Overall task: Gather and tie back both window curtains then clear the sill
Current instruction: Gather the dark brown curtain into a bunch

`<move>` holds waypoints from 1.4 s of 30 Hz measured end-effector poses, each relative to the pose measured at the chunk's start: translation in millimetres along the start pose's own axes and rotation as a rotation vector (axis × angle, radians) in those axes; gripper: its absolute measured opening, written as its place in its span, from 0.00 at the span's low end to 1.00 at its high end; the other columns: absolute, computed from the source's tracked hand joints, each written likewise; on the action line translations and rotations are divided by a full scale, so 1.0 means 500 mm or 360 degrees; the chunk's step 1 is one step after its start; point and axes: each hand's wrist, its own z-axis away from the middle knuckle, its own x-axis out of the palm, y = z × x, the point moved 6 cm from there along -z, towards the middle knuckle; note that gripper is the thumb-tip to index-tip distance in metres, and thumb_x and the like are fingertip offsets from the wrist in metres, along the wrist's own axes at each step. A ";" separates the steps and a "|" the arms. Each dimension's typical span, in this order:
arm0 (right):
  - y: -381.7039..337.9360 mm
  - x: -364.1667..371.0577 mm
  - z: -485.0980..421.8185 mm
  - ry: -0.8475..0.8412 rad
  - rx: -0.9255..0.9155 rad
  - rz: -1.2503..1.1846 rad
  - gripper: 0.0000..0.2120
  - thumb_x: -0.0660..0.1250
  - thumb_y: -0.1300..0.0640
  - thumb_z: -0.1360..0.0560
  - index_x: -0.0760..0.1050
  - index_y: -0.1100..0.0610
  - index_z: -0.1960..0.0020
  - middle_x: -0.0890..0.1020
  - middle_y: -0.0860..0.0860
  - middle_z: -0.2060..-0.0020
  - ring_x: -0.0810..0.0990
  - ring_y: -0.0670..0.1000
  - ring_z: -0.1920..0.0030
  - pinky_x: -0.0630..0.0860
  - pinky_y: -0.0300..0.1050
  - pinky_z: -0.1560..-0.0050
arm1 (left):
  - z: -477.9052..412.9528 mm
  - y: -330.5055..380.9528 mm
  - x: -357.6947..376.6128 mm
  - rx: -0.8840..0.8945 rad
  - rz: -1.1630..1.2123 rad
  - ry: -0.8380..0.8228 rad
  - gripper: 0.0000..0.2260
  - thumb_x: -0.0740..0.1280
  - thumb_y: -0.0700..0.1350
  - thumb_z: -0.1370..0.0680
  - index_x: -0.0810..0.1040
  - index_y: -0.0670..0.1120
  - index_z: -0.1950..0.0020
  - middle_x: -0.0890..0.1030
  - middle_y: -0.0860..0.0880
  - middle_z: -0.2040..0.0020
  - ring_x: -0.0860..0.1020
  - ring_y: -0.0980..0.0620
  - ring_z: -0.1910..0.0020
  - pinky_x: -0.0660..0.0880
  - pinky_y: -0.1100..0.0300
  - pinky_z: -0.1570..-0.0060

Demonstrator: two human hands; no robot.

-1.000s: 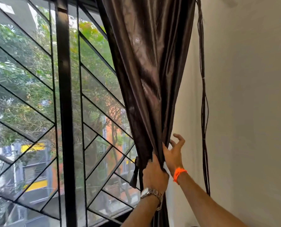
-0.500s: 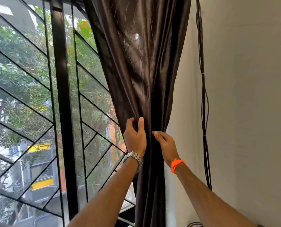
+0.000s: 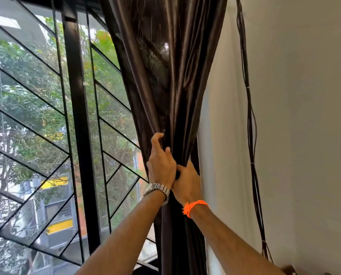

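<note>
At the left, a black window grille (image 3: pixel 74 116) with slanted bars fronts trees and buildings. Beside it hangs the dark brown curtain (image 3: pixel 165 76), bunched into a narrow waist at the window's right edge. The left hand (image 3: pixel 161 165), wearing a metal watch (image 3: pixel 158 190), grips the bunch's left side. Touching it, the right hand (image 3: pixel 187 185), wearing an orange band (image 3: pixel 194 206), clutches the right side. Dark cables (image 3: pixel 251 135) run down the pale wall (image 3: pixel 304 116).

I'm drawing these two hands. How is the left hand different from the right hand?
The left hand wears a silver metal watch; the right hand wears an orange band. The left hand sits higher, with a finger reaching up the folds; the right hand sits lower, nearer the wall, with its fingers curled in. Both grip the same brown curtain.
</note>
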 end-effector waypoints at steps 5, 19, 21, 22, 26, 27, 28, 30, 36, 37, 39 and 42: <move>-0.006 0.014 0.004 0.0003 -0.0011 -0.0201 0.09 0.69 0.51 0.25 0.80 0.55 0.50 0.77 0.50 0.46 0.80 0.49 0.57 0.80 0.41 0.56 | -0.018 0.015 0.013 0.0162 -0.0109 -0.0115 0.22 0.65 0.54 0.21 0.65 0.50 0.30 0.80 0.47 0.42 0.80 0.47 0.50 0.78 0.52 0.58; 0.158 -0.040 -0.063 0.0257 0.0618 -0.0079 0.29 0.66 0.30 0.32 0.70 0.43 0.36 0.68 0.53 0.35 0.75 0.60 0.39 0.76 0.55 0.41 | -0.015 0.027 -0.015 0.0176 -0.0400 -0.0210 0.30 0.58 0.36 0.24 0.57 0.60 0.27 0.73 0.51 0.63 0.73 0.48 0.74 0.73 0.52 0.75; 0.177 -0.051 -0.081 0.0324 0.0604 0.0058 0.30 0.67 0.30 0.32 0.71 0.44 0.36 0.62 0.55 0.27 0.65 0.62 0.29 0.69 0.64 0.34 | -0.015 0.027 -0.013 0.0207 -0.0484 -0.0213 0.27 0.58 0.36 0.23 0.63 0.58 0.28 0.73 0.50 0.62 0.73 0.50 0.73 0.74 0.54 0.74; 0.180 -0.060 -0.091 0.0380 0.0578 0.0129 0.30 0.67 0.30 0.32 0.72 0.45 0.35 0.58 0.55 0.24 0.59 0.63 0.26 0.63 0.67 0.31 | -0.015 0.027 -0.012 0.0207 -0.0521 -0.0218 0.25 0.58 0.37 0.23 0.67 0.57 0.30 0.74 0.49 0.60 0.74 0.49 0.71 0.74 0.54 0.72; 0.165 -0.090 -0.142 0.0454 0.0402 0.0063 0.37 0.70 0.32 0.33 0.68 0.49 0.30 0.54 0.55 0.21 0.53 0.59 0.22 0.56 0.68 0.27 | -0.015 0.032 -0.011 0.0185 -0.0562 -0.0256 0.19 0.59 0.37 0.22 0.78 0.54 0.37 0.76 0.46 0.54 0.78 0.46 0.67 0.77 0.53 0.67; 0.163 -0.095 -0.156 0.0445 0.0381 -0.0082 0.40 0.73 0.34 0.34 0.66 0.50 0.29 0.58 0.55 0.23 0.59 0.58 0.23 0.60 0.63 0.27 | -0.015 0.033 -0.012 0.0176 -0.0555 -0.0257 0.19 0.59 0.37 0.22 0.78 0.53 0.37 0.77 0.45 0.52 0.78 0.45 0.65 0.78 0.52 0.65; 0.163 -0.100 -0.169 0.0444 0.0387 -0.0258 0.42 0.76 0.36 0.36 0.64 0.52 0.29 0.63 0.56 0.25 0.65 0.57 0.26 0.65 0.57 0.28 | -0.015 0.032 -0.014 0.0166 -0.0548 -0.0249 0.19 0.59 0.37 0.22 0.78 0.52 0.36 0.77 0.45 0.51 0.79 0.44 0.64 0.78 0.52 0.64; 0.175 -0.109 -0.191 0.0438 0.0483 -0.0514 0.47 0.80 0.41 0.39 0.61 0.54 0.29 0.68 0.56 0.30 0.71 0.57 0.32 0.69 0.48 0.34 | -0.016 0.029 -0.020 0.0148 -0.0543 -0.0221 0.18 0.59 0.37 0.22 0.78 0.52 0.36 0.77 0.45 0.50 0.79 0.44 0.63 0.78 0.53 0.63; 0.215 -0.097 -0.223 0.0165 0.0781 -0.0786 0.52 0.81 0.40 0.41 0.57 0.53 0.26 0.77 0.52 0.43 0.78 0.54 0.43 0.71 0.51 0.34 | -0.018 0.024 -0.027 0.0125 -0.0510 -0.0196 0.18 0.60 0.36 0.23 0.79 0.54 0.39 0.77 0.47 0.54 0.76 0.49 0.67 0.71 0.62 0.70; 0.214 -0.094 -0.227 0.0129 0.0785 -0.0796 0.51 0.82 0.42 0.41 0.60 0.55 0.27 0.79 0.53 0.45 0.79 0.53 0.44 0.72 0.50 0.33 | -0.019 0.026 -0.024 0.0123 -0.0500 -0.0200 0.18 0.60 0.36 0.23 0.79 0.54 0.41 0.76 0.48 0.55 0.76 0.49 0.68 0.69 0.62 0.71; 0.209 -0.092 -0.232 0.0125 0.0755 -0.0772 0.39 0.82 0.50 0.37 0.70 0.59 0.31 0.82 0.56 0.50 0.81 0.53 0.47 0.74 0.49 0.35 | -0.019 0.030 -0.018 0.0094 -0.0468 -0.0208 0.16 0.60 0.36 0.24 0.77 0.55 0.43 0.76 0.50 0.56 0.76 0.50 0.68 0.67 0.64 0.71; 0.188 -0.101 -0.228 0.0245 0.0642 -0.0685 0.17 0.78 0.60 0.31 0.82 0.60 0.44 0.83 0.52 0.60 0.83 0.53 0.52 0.78 0.46 0.43 | -0.021 0.038 -0.009 0.0041 -0.0423 -0.0186 0.16 0.59 0.36 0.25 0.72 0.55 0.44 0.76 0.53 0.56 0.77 0.50 0.66 0.62 0.65 0.71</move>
